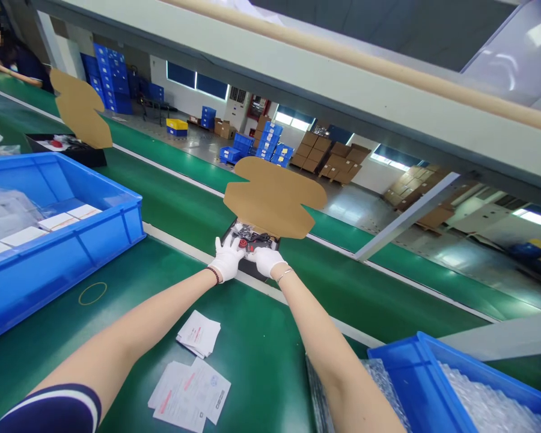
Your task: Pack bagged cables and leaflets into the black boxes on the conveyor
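Note:
An open box [259, 270] with dark walls sits on the green conveyor, its brown cardboard lid [270, 198] standing up behind it. Inside lie black cables [264, 237], a clear plastic bag and small red and dark parts. My left hand [226, 258], in a white glove, reaches over the box's left side with its fingers spread on the contents. At the right side my right hand [268, 261], also gloved, has its fingers bunched against a dark part with red on it; what they grip is hidden.
Printed leaflets [199, 334] lie on the green bench beside a rubber band [92, 293]. A blue bin [112, 231] with white boxes stands left, another blue bin [399, 367] with clear plastic right. Farther left are another open box [72, 157] and a person [20, 60]. A beam crosses overhead.

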The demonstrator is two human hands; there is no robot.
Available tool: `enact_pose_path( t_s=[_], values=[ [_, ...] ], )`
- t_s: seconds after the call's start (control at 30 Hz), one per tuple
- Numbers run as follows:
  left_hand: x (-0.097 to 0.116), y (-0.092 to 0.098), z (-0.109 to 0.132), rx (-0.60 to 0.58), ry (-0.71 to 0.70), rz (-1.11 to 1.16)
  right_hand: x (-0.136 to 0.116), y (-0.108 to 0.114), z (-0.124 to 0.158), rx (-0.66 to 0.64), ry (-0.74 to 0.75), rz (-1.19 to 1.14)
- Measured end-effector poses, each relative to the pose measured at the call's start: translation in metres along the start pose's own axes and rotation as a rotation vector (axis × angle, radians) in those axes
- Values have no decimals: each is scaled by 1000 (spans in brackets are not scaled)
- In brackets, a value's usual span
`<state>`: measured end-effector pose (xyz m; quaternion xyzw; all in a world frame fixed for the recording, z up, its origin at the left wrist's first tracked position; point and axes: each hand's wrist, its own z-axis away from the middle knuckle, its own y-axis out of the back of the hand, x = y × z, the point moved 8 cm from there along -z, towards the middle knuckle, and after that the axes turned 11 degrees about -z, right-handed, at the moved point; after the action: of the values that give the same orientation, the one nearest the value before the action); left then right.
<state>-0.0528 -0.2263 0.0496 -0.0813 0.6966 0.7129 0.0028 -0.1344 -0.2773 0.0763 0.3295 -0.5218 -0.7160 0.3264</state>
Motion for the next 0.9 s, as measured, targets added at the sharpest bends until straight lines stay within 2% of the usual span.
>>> enact_pose_path(
  t_s=[0.17,0.3,0.43,0.6,0.77,0.83,0.9],
  values=[
    [19,-3,-7,13,-6,-38,36,23,18,141,-39,-8],
    [35,-5,-10,-23,-1,-41,54,13,14,48,-7,-59],
    [51,-5,-13,-27,-25,-32,79,9,11,8,-77,-154],
    [69,-6,-16,-19,-30,-23,105,23,20,137,-190,-269],
    [90,-4,-16,-45,-48,-19,114,19,27,192,-325,-331],
    [96,0,-12,-45,-89,18,120,23,34,262,-419,-287],
    [97,12,-4,21,-166,117,125,33,46,356,-508,-225]
  ],
)
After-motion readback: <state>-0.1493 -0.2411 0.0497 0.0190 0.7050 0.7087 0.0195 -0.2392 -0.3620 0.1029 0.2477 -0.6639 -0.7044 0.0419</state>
